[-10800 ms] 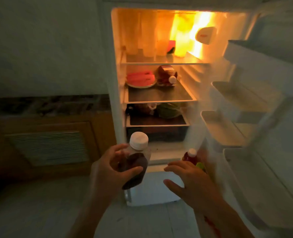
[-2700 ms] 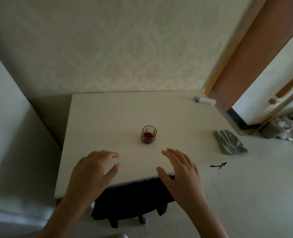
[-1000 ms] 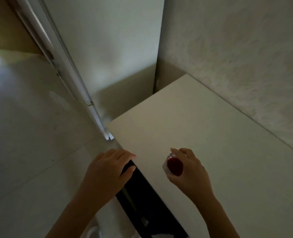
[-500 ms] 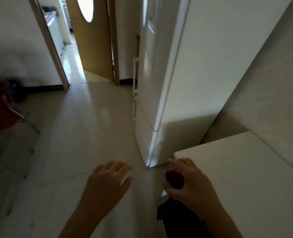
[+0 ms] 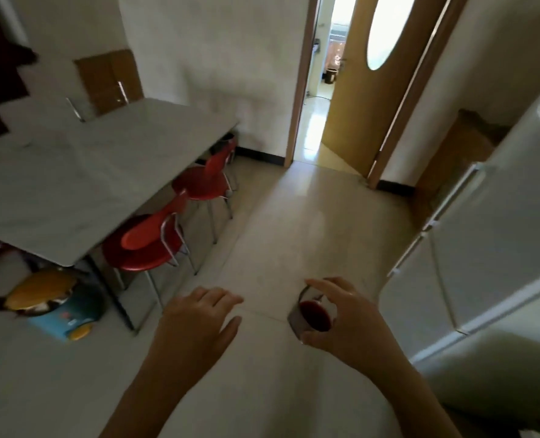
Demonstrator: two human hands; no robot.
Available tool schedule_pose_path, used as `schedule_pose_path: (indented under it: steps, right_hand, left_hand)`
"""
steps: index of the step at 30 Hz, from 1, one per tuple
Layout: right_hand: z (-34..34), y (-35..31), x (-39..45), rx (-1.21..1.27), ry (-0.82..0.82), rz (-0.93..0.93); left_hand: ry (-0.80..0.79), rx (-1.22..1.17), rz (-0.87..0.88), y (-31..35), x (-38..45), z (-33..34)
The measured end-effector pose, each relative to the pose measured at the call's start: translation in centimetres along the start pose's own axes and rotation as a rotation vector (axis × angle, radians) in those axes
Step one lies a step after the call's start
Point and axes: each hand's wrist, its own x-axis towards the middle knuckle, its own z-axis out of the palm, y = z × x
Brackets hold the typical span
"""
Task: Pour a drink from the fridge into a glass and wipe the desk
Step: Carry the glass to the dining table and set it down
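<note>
Well, at your nine o'clock a long grey table [image 5: 82, 172] runs its straight near edge diagonally toward the far wall, smooth and matte on top. Two glossy red chairs [image 5: 148, 245] on thin chrome legs are tucked under that edge, seats rounded, jutting slightly into the walkway. Down at eight o'clock something with a yellow domed top [image 5: 42, 287] sits on the floor under the table corner; it is too blurred to name. Your left hand [image 5: 199, 324] hovers palm down at six o'clock, fingers loosely spread, holding nothing. Ahead, a broad strip of pale polished floor tile [image 5: 287, 235] lies open from your hands up to twelve o'clock, where a wooden door [image 5: 379, 90] with an oval pane stands ajar on a bright room. Your right hand [image 5: 347, 324] at five o'clock grips the small clear glass [image 5: 309, 314] from the side, fingers curled round its rim and thumb beneath, dark red drink inside, carried over the floor. At three o'clock the white fridge [image 5: 489, 248], smooth and shiny, bounds the walkway with its doors closed.
</note>
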Motion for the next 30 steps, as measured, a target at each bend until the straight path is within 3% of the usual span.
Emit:
schedule_pose_path:
  steps: [17,30]
  right_hand:
    - [6.4,-4.1,35.7,0.004,-0.344,-0.443]
    - [13.9,-14.1,58.7,-0.107,-0.429,-0.663]
  left_hand:
    - [0.101,0.169,-0.443,-17.3,18.0,2.9]
    - [0.130,0.146,-0.713,-36.7,28.3,6.2]
